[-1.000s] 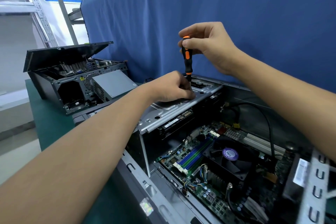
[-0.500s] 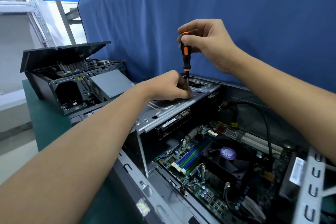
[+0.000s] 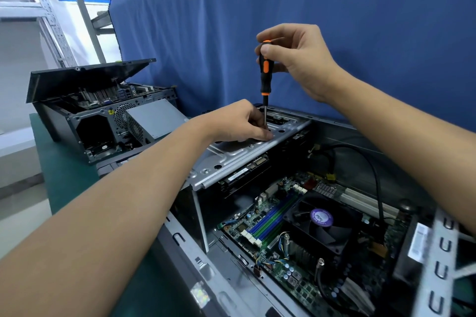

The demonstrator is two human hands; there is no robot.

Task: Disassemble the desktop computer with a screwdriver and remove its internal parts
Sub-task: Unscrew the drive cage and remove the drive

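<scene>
An open desktop computer case (image 3: 180, 237) lies on its side in front of me. A silver metal drive bracket (image 3: 231, 159) spans its upper left part. My right hand (image 3: 296, 59) pinches the top of a black and orange screwdriver (image 3: 265, 72), which stands upright with its tip down on the bracket. My left hand (image 3: 242, 121) rests on the bracket with its fingers curled around the screwdriver's thin shaft near the tip. Below, the green motherboard (image 3: 273, 229) with a black CPU fan (image 3: 322, 221) lies exposed.
A second opened computer (image 3: 98, 116) with a raised black lid and a grey power supply (image 3: 157, 118) sits at the back left on the green table (image 3: 67, 175). A blue curtain (image 3: 283, 8) hangs behind. A black cable (image 3: 371, 162) arcs over the motherboard.
Both hands and the screwdriver stay at the same spot on the bracket. My right hand's fingers shifted slightly on the handle top. The view moved a little.
</scene>
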